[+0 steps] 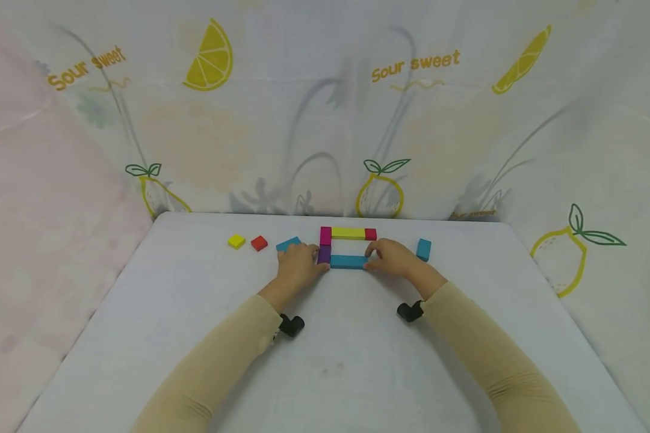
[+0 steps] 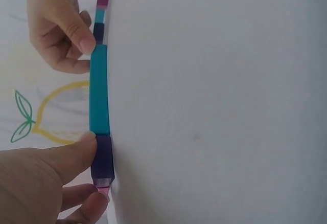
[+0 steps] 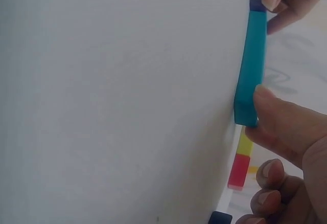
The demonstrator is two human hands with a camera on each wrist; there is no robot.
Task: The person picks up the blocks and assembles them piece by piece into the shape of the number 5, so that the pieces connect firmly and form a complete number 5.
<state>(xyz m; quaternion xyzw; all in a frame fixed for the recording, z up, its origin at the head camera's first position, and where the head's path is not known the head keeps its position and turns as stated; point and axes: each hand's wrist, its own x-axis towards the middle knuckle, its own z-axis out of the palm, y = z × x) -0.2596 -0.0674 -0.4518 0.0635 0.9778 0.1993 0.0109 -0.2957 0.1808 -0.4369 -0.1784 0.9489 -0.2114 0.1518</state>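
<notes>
A long blue block (image 1: 349, 262) lies crosswise, its left end against a purple block (image 1: 324, 255). My left hand (image 1: 298, 264) pinches the purple block between thumb and fingers; in the left wrist view the thumb lies where the purple block (image 2: 103, 157) meets the blue one (image 2: 99, 91). My right hand (image 1: 392, 258) holds the right end of the long blue block, seen in the right wrist view with thumb on the block (image 3: 250, 70). Behind stand a magenta block (image 1: 325, 236), a yellow block (image 1: 348, 233) and a red block (image 1: 371, 234) in line.
Left of the arrangement lie a small yellow block (image 1: 236, 241), a small red block (image 1: 259, 243) and a blue block (image 1: 288, 243) partly behind my left hand. Another blue block (image 1: 424, 249) lies on the right. A printed cloth (image 1: 281, 120) hangs behind the white table (image 1: 325, 361).
</notes>
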